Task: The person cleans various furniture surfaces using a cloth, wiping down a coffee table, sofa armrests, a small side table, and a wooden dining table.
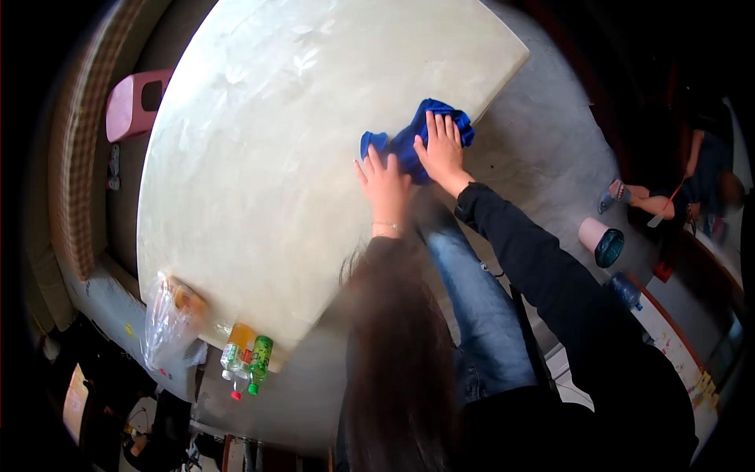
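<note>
A crumpled blue cloth (413, 145) lies on the pale table (259, 165), close to its right edge. My right hand (443, 149) rests flat on the cloth's right part, fingers stretched out. Over the cloth's left part is my left hand (384, 185), its fingers spread and their tips at a raised blue fold. Both hands press from above, and neither is closed round the cloth. The cloth beneath the palms is hidden.
Several drink bottles (260, 359) and a clear plastic bag (173, 315) with something inside are at the table's lower left edge. A pink stool (135, 106) stands beyond the left edge. At the right are a pink bin (599, 240) and a seated person (712, 169).
</note>
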